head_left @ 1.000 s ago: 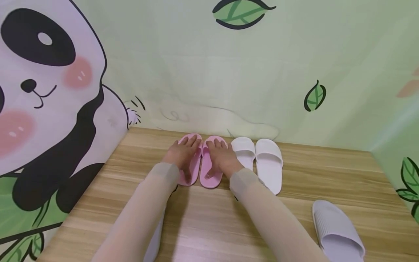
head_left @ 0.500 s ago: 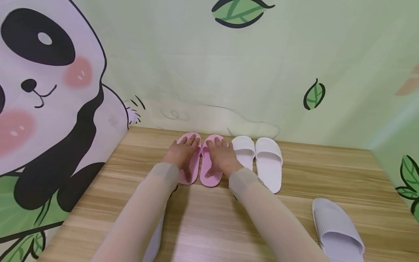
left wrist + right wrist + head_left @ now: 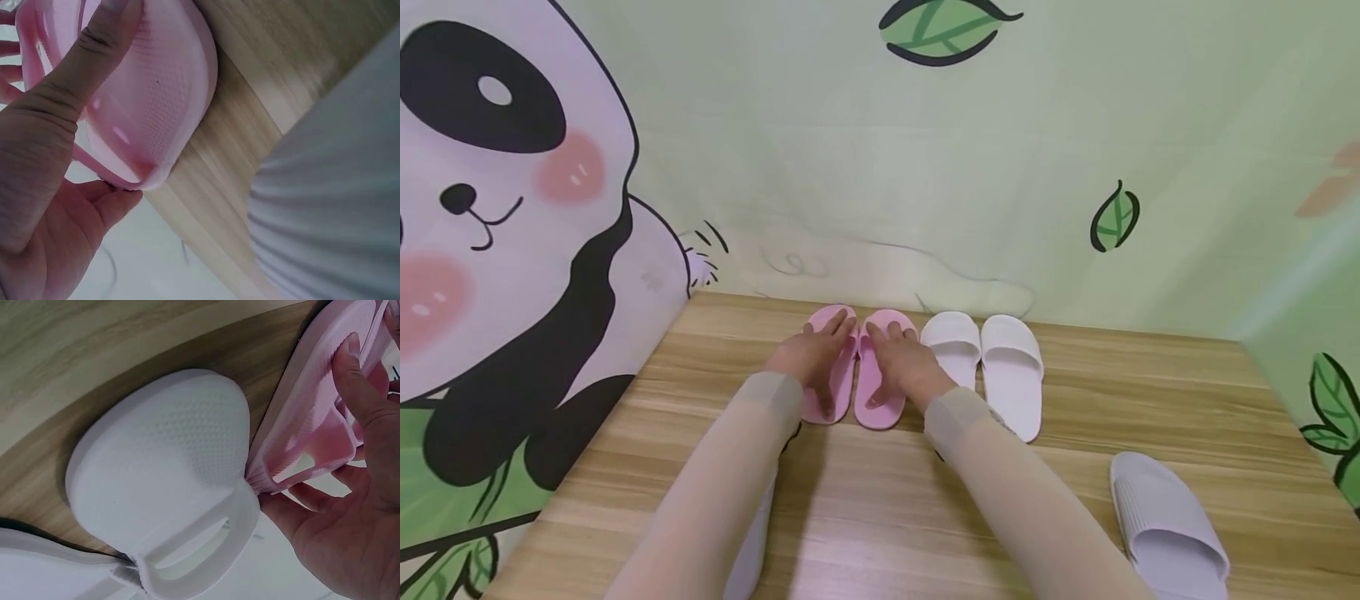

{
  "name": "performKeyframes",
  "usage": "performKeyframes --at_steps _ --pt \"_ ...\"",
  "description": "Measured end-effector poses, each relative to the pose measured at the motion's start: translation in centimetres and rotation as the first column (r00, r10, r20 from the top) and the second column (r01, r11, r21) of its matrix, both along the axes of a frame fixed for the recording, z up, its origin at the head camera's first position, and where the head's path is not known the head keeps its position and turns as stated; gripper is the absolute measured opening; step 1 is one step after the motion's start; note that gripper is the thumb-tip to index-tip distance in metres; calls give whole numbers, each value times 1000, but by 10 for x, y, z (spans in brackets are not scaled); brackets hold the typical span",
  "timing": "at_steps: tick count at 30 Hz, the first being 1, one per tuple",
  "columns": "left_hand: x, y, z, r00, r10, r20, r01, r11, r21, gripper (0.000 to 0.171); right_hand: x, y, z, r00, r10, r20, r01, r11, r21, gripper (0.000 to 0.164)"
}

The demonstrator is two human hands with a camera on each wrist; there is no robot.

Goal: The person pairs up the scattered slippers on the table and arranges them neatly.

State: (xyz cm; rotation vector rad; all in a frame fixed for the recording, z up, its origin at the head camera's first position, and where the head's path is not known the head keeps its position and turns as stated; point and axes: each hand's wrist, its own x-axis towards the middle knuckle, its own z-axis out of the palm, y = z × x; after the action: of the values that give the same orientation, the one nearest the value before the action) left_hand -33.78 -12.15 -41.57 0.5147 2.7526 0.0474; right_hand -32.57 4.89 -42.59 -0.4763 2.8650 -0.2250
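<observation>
Two pink slippers stand side by side on a wood-look floor, toes toward the wall. Over the left pink slipper (image 3: pixel 846 375) lies my left hand (image 3: pixel 808 358), fingers spread toward its strap. In the left wrist view its thumb extends over the footbed, and its little finger touches the strap's outer edge. My right hand (image 3: pixel 904 360) reaches over the right pink slipper (image 3: pixel 868 371) in the same way. The right wrist view shows that thumb on the footbed and a fingertip where the strap meets the white slipper (image 3: pixel 169 437). The hands partly cover both pink straps.
A pair of white slippers (image 3: pixel 1013 387) stands right of the pink pair. One pale grey ribbed slipper (image 3: pixel 1168 508) lies at the lower right. Another pale slipper (image 3: pixel 754 542) is half hidden by the left forearm. A panda-printed wall (image 3: pixel 865 192) rises behind the floor.
The head view has drifted slightly, so everything sits a little further left. The fingers of both hands have shifted slightly over the pink slippers, which stay in place.
</observation>
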Motion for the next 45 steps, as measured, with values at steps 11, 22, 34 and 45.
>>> performKeyframes --at_steps 11,22,34,45 --pt "-8 -2 -8 999 -2 49 1 1000 26 154 -2 0 -4 1000 3 -3 -3 1000 11 130" --pt "3 0 -3 1000 10 -3 -10 1000 -11 150 1 -4 -8 999 -12 -42 12 1000 -6 123" --pt "5 1 1 997 -53 -52 49 995 -83 147 -1 -5 -9 997 8 -78 -3 998 63 122" --pt "8 6 3 997 -31 -73 24 996 -87 145 -1 0 -10 997 11 -82 -9 1000 22 123"
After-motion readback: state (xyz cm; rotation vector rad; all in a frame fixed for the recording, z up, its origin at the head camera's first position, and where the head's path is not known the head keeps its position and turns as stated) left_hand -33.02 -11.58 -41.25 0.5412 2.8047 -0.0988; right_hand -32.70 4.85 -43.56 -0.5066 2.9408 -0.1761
